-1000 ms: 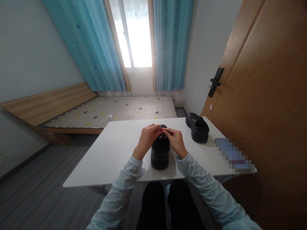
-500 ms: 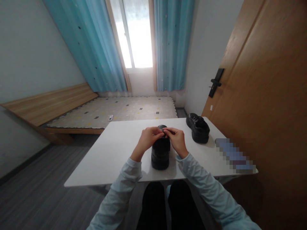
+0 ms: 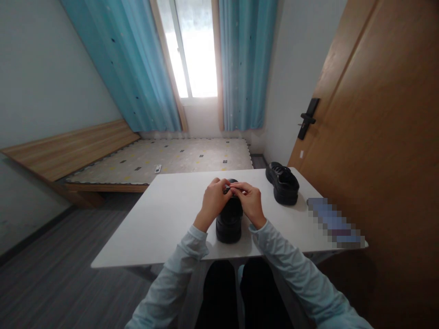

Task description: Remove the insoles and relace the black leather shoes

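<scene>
A black lace-up shoe (image 3: 228, 228) stands upright on the white table in front of me, heel towards me and toe away. Over its lacing, my left hand (image 3: 213, 201) is closed in a pinch on a dark shoelace (image 3: 227, 188). From the other side my right hand (image 3: 252, 201) pinches the lace too, its fingertips meeting those of the left. My fingers cover most of the lace and the shoe's tongue, so its exact shape is hidden. A matching black shoe (image 3: 286, 188) sits farther back on the right, out of both hands' grasp.
The white table (image 3: 154, 224) reaches to both sides of my arms. A blurred-out bluish item (image 3: 334, 221) lies at its right edge. Beyond stands a bed (image 3: 185, 157) bearing a small white object (image 3: 158, 168). A wooden door (image 3: 373, 114) borders the right side.
My left hand has turned, its fingers now more curled over the lacing. My right hand has shifted slightly left, and the fingertips are closer together. Both shoes stay put.
</scene>
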{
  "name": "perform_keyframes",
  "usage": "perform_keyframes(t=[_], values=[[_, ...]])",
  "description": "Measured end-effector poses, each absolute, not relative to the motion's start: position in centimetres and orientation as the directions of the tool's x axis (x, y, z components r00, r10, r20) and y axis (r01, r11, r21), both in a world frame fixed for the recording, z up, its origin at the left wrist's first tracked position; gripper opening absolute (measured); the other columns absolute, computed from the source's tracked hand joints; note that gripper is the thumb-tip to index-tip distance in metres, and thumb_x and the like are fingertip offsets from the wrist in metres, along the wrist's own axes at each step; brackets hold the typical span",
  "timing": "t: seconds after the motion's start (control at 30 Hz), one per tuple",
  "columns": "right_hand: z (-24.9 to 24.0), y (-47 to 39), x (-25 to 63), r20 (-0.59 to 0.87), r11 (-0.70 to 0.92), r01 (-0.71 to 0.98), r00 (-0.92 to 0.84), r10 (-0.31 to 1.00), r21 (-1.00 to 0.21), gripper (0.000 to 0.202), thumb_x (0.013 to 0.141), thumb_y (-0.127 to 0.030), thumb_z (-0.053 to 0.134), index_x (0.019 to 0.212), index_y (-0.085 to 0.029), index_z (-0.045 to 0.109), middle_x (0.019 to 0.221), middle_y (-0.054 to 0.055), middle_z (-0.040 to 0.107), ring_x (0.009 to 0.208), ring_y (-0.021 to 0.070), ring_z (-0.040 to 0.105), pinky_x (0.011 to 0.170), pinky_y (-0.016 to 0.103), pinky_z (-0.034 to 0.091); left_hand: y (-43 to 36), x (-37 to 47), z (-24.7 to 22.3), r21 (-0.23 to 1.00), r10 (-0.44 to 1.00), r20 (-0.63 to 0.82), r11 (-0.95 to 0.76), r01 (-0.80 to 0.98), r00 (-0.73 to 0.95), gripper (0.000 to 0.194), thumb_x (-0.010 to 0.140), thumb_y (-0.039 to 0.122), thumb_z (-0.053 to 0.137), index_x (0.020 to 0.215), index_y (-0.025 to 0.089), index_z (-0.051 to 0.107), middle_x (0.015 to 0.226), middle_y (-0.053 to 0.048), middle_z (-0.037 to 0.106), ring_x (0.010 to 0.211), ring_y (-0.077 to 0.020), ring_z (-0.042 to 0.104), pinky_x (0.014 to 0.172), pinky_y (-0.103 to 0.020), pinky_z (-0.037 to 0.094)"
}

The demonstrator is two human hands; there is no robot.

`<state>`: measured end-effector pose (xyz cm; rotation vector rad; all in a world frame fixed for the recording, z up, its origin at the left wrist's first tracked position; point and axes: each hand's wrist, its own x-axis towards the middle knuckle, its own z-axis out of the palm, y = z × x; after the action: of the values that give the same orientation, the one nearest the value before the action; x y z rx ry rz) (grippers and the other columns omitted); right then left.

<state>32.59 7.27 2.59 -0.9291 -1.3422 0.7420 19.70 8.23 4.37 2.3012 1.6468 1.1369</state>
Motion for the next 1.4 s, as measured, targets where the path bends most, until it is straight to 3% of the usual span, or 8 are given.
perform_keyframes(t=[0.1, 0.37, 0.5, 0.93, 1.4], values=[[2.3, 7.2, 32.6, 0.508, 0.498, 0.103, 0.124, 0.853, -0.861, 0.009, 0.074, -0.027, 0.066, 0.076, -0.021, 0.073, 0.091, 0.005, 0.07, 0.085, 0.0188, 0.064, 0.065, 0.028, 0.049, 8.2, 19.6, 4.4, 0.437, 0.821, 0.535, -0.469, 0.767, 0.198, 0.015, 0.077, 0.019, 0.062, 0.092, 0.021, 0.065, 0.093, -0.004, 0.062, 0.075, -0.0147, 0.061, 0.07, -0.027, 0.048], [1.7, 7.0, 32.4, 0.573, 0.54, 0.212, 0.159, 0.804, -0.815, 0.009, 0.079, -0.027, 0.061, 0.076, -0.021, 0.066, 0.086, 0.004, 0.065, 0.082, 0.0174, 0.06, 0.063, 0.027, 0.044, 8.2, 19.7, 4.3, 0.405, 0.807, 0.533, -0.508, 0.76, 0.255, 0.023, 0.08, 0.013, 0.056, 0.099, 0.022, 0.065, 0.095, -0.003, 0.067, 0.076, -0.0143, 0.062, 0.069, -0.025, 0.049], [1.4, 7.0, 32.5, 0.577, 0.53, 0.256, 0.165, 0.8, -0.808, 0.011, 0.082, -0.029, 0.058, 0.076, -0.02, 0.062, 0.084, 0.003, 0.065, 0.08, 0.0175, 0.06, 0.065, 0.028, 0.044, 8.5, 19.2, 4.1, 0.362, 0.805, 0.515, -0.515, 0.777, 0.294, 0.017, 0.08, 0.015, 0.058, 0.09, 0.021, 0.07, 0.086, -0.003, 0.069, 0.074, -0.0147, 0.063, 0.07, -0.025, 0.049], [1.7, 7.9, 33.6, 0.453, 0.438, 0.121, 0.152, 0.879, -0.891, 0.016, 0.081, -0.036, 0.059, 0.076, -0.02, 0.059, 0.069, 0.001, 0.063, 0.066, 0.0169, 0.062, 0.064, 0.029, 0.047, 8.5, 16.8, 4.7, 0.5, 0.823, 0.45, -0.553, 0.666, 0.346, 0.008, 0.081, 0.023, 0.064, 0.082, 0.021, 0.071, 0.079, 0.0, 0.073, 0.073, -0.0155, 0.067, 0.073, -0.026, 0.048], [1.6, 8.4, 34.8, 0.407, 0.396, 0.099, 0.134, 0.904, -0.913, 0.021, 0.079, -0.038, 0.059, 0.073, -0.018, 0.057, 0.066, 0.001, 0.066, 0.053, 0.0125, 0.054, 0.054, 0.026, 0.042, 8.7, 15.8, 3.9, 0.419, 0.775, 0.535, -0.59, 0.69, 0.337, 0.014, 0.086, 0.028, 0.059, 0.078, 0.018, 0.064, 0.074, -0.001, 0.065, 0.066, -0.0121, 0.057, 0.064, -0.023, 0.04]])
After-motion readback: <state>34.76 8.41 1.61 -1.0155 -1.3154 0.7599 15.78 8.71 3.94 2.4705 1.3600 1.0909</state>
